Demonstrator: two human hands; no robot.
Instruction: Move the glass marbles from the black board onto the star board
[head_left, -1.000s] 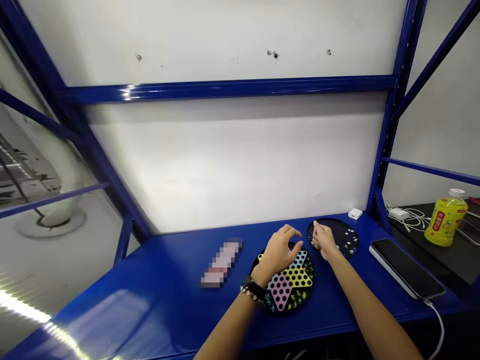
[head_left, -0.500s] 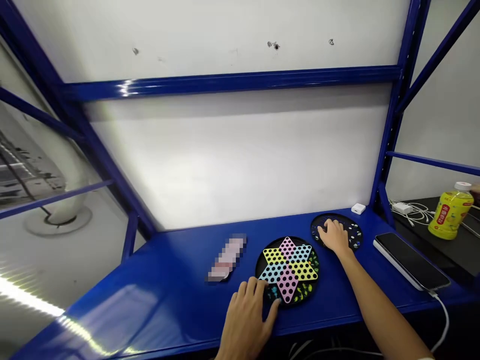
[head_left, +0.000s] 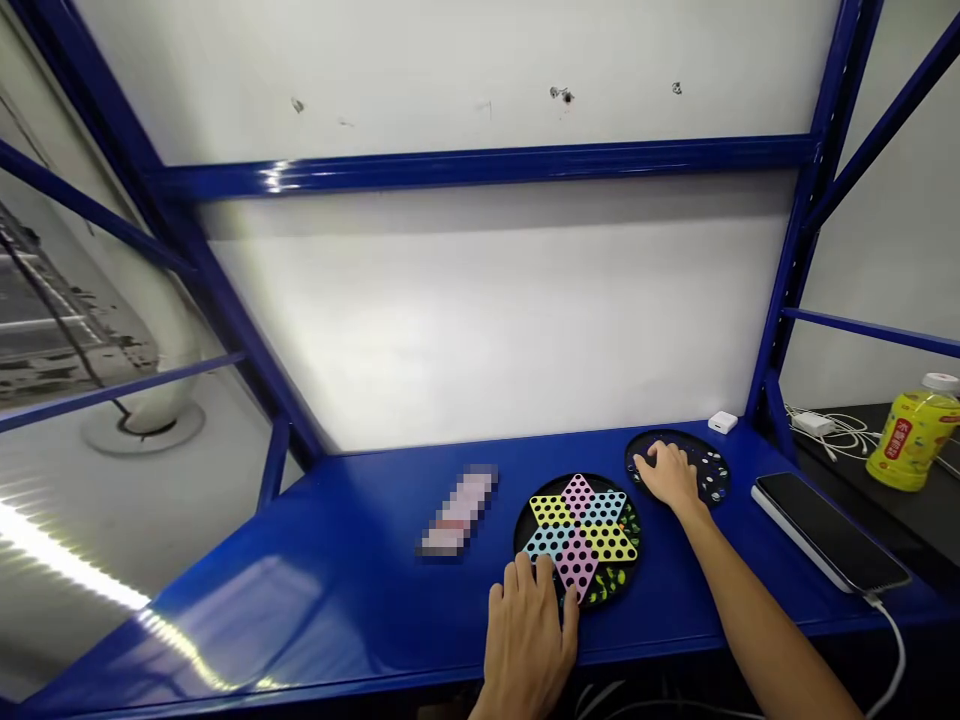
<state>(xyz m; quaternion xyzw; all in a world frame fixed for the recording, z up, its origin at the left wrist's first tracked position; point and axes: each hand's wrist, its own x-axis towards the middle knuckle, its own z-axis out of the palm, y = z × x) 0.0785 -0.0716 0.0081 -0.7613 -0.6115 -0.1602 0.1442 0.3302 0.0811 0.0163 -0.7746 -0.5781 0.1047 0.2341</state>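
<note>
A star-shaped Chinese checkers board, with pink, yellow and light blue points full of holes, lies in a round black tray on the blue table. Across the tray's near left edge lies my left hand, fingers stretched out and thumb apart, its tips over the board's lower left. Small green and yellow pieces show beside the star. My right hand rests over a second round black tray with small pale pieces. Its thumb stands apart from bent fingers, and I see nothing held.
A blurred pinkish flat object lies left of the board. To the right are a phone on a white box with a cable, a white adapter and a yellow bottle. Blue frame posts border the table.
My left hand has moved right and farther over the board's lower left, covering the blue pieces there. My right hand stays at the second tray. The whole view has shifted slightly.
</note>
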